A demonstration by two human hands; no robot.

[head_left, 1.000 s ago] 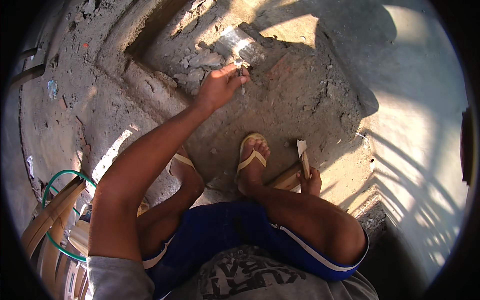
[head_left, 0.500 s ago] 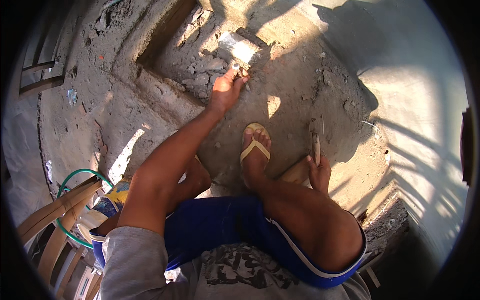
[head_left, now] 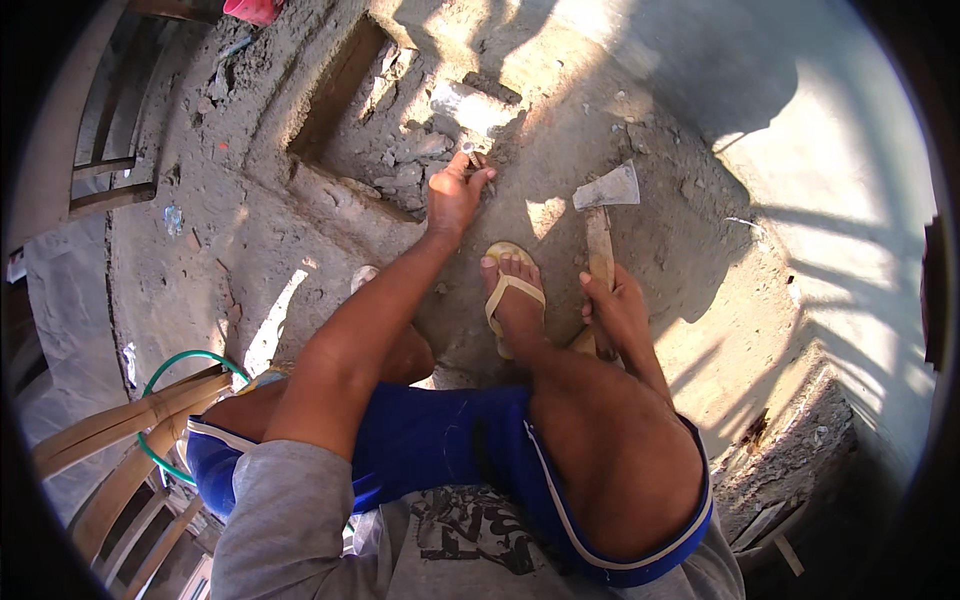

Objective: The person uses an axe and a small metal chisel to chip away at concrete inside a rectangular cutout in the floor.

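Note:
My left hand point(head_left: 456, 200) grips a short metal chisel point(head_left: 468, 149) with a round top, held upright near broken concrete pieces point(head_left: 410, 168) and a pale, sunlit cylindrical piece point(head_left: 462, 103) in a recess. My right hand point(head_left: 617, 310) is closed on the wooden handle of a hatchet point(head_left: 607, 188), whose broad grey metal head is raised to the right of my left hand. My foot point(head_left: 515, 300) in a cream flip-flop stands between my hands on the dusty concrete.
A square-edged pit point(head_left: 330, 95) lies ahead, with a pink bucket point(head_left: 250, 8) beyond. A pale wall point(head_left: 860, 270) with shadows rises at right. Wooden slats point(head_left: 120, 420) and a green hose point(head_left: 200, 352) are at lower left, more wooden bars point(head_left: 115, 200) at upper left.
My right hand has raised the hatchet forward, bringing its head up into fuller view. My left hand still grips the chisel at much the same spot. The view has shifted slightly.

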